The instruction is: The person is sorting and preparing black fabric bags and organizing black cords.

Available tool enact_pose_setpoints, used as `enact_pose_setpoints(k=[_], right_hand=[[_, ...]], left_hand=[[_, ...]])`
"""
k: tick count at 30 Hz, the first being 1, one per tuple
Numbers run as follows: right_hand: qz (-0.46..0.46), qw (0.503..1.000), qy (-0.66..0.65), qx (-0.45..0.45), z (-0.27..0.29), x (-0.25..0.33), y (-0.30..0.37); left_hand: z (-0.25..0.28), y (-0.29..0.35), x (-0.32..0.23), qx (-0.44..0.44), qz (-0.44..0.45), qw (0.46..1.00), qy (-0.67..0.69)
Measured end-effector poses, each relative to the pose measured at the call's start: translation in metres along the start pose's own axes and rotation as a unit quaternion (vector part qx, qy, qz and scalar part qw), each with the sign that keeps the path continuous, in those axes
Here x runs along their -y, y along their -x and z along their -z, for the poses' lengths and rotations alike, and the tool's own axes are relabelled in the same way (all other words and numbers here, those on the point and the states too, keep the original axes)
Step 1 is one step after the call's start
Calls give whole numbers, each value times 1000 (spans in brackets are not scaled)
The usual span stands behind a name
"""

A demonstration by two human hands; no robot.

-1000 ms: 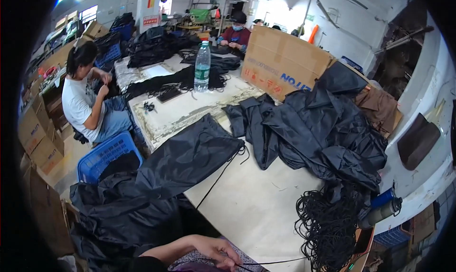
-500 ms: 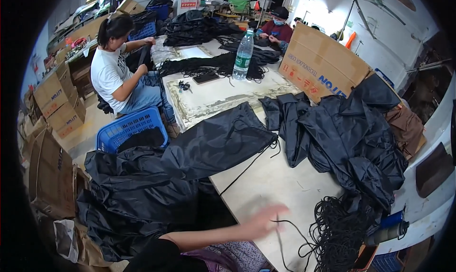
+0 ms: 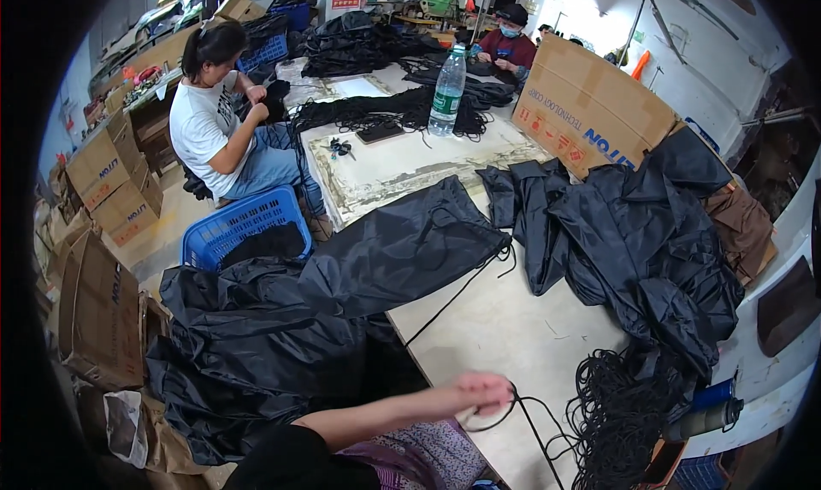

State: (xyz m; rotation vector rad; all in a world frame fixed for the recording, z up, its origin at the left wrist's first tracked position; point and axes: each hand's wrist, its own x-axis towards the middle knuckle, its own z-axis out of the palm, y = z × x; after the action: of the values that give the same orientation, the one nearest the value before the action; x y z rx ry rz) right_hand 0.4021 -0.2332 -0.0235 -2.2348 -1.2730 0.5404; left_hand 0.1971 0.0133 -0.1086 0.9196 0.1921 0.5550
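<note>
My left hand (image 3: 484,393) reaches in from the lower edge and hovers over the near part of the pale table, slightly blurred. Its fingers are closed on a thin black cord (image 3: 534,428), which loops below the hand and runs down to the lower edge. Beside it lies a tangled heap of black cords (image 3: 611,422). Black fabric pieces (image 3: 402,255) spread across the table's left side and hang over its edge. From the tip of one piece another black cord (image 3: 453,302) trails. My right hand is out of the frame.
More black fabric (image 3: 641,242) is piled at right against a cardboard box (image 3: 590,105). Farther off stand a water bottle (image 3: 446,97), a phone (image 3: 380,133) and a blue basket (image 3: 248,225). Two other people (image 3: 209,122) sit at the table, handling dark material.
My left hand has moved slightly left, and the cord at its fingers now forms a loop. The whole view has shifted a little. The person at left has brought both hands closer together.
</note>
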Motion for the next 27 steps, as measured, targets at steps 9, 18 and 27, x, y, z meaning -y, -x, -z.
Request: enact_pose_setpoints(k=[9, 18, 27], right_hand=[[-68, 990, -40, -119, 26, -32, 29], [42, 973, 222, -53, -6, 52, -11], [58, 996, -65, 1, -46, 47, -26]], left_hand=[[73, 48, -47, -65, -122, 980, 142], [12, 14, -3, -67, -184, 816, -543], [-45, 4, 31, 213, -3, 913, -348]])
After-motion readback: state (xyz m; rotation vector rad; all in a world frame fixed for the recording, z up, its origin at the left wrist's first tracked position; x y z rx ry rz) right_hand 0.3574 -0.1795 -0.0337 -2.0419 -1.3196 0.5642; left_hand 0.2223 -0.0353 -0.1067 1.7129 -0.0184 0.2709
